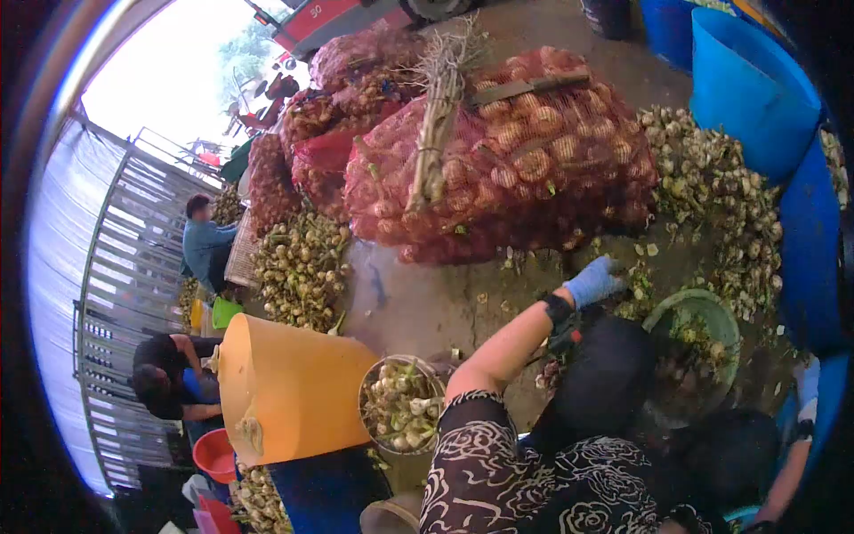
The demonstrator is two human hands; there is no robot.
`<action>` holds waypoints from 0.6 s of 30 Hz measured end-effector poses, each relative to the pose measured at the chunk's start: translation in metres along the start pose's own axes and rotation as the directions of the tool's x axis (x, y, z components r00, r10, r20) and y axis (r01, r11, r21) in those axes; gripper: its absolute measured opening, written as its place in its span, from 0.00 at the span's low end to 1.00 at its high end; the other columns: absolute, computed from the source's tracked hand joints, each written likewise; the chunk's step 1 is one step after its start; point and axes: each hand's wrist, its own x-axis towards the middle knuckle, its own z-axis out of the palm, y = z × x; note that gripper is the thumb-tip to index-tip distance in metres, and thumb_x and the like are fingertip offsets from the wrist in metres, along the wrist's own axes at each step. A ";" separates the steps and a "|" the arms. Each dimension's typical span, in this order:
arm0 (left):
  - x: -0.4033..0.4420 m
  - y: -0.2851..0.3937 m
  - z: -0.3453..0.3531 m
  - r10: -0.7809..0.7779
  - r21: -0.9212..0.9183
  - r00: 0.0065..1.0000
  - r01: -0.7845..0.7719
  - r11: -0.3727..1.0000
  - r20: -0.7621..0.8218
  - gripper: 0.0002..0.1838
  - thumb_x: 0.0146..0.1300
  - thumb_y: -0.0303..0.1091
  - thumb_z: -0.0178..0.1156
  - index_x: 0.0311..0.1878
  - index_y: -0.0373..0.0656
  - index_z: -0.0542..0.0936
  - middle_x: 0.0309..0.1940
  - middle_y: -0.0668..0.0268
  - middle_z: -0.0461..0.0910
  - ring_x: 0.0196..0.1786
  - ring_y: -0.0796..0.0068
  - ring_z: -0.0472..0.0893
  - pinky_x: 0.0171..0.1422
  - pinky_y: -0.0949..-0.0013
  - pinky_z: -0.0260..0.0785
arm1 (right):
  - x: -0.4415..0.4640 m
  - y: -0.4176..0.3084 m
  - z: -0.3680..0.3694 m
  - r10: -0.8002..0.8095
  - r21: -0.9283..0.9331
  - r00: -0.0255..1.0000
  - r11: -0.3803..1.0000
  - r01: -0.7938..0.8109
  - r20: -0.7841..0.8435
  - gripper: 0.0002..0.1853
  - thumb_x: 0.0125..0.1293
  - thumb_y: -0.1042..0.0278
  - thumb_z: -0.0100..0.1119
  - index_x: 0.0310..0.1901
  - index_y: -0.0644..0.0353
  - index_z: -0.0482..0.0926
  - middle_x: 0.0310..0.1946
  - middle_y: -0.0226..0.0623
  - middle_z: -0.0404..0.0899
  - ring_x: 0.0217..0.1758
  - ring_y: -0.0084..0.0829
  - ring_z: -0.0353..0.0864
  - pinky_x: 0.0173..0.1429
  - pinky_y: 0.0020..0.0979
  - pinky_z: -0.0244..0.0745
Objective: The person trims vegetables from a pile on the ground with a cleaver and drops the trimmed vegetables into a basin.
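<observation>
My left hand (596, 283), in a light blue glove and with a dark watch on the wrist, reaches over the floor beside leafy trimmings (638, 283). Its fingers point to the right and look slightly apart; I see nothing held in them. At the far right, my gloved right hand (808, 381) is beside the blue tub (829, 392), fingers stretched out. Between my knees stands a green basin (731, 331) with peelings and dark scraps inside. A pile of garlic bulbs (712, 191) spreads over the floor beyond my left hand.
Full red mesh sacks (534, 169) lie ahead, topped by a bundle of dry stalks (436, 125). An orange tub (294, 387) and a bucket of garlic (402, 405) stand on the left. Another blue tub (752, 80) is at upper right. Two people (209, 240) work farther left.
</observation>
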 end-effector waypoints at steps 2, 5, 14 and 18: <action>0.018 0.029 -0.005 -0.061 0.228 0.995 0.043 0.973 0.076 0.17 0.56 0.37 0.59 0.48 0.43 0.76 0.39 0.63 0.80 0.39 0.78 0.76 0.46 0.71 0.68 | 0.048 0.046 0.012 -0.014 0.137 0.999 0.991 0.009 0.035 0.18 0.58 0.73 0.51 0.52 0.60 0.69 0.42 0.36 0.74 0.36 0.28 0.73 0.38 0.29 0.72; 0.044 0.050 0.000 -0.047 0.433 0.984 -0.034 0.901 0.175 0.18 0.55 0.41 0.59 0.47 0.42 0.77 0.39 0.60 0.79 0.39 0.70 0.78 0.47 0.68 0.68 | 0.098 0.094 0.060 -0.043 0.262 0.991 0.965 0.008 0.125 0.14 0.62 0.70 0.46 0.49 0.59 0.72 0.38 0.34 0.76 0.29 0.26 0.74 0.31 0.26 0.72; 0.147 -0.014 0.128 -0.298 0.688 0.882 -0.041 0.725 0.366 0.31 0.46 0.48 0.62 0.51 0.37 0.72 0.44 0.49 0.77 0.46 0.54 0.78 0.48 0.56 0.69 | 0.049 0.028 0.204 0.004 0.048 0.946 0.999 -0.021 0.324 0.14 0.61 0.67 0.48 0.48 0.58 0.72 0.39 0.35 0.75 0.35 0.28 0.73 0.38 0.28 0.70; 0.165 -0.068 0.180 -0.305 0.564 0.823 -0.023 0.825 0.480 0.24 0.46 0.43 0.60 0.44 0.35 0.76 0.42 0.48 0.77 0.42 0.52 0.79 0.46 0.55 0.71 | 0.051 0.015 0.229 0.025 0.041 0.921 0.998 -0.044 0.389 0.14 0.61 0.66 0.48 0.48 0.58 0.72 0.40 0.35 0.74 0.37 0.28 0.72 0.40 0.29 0.69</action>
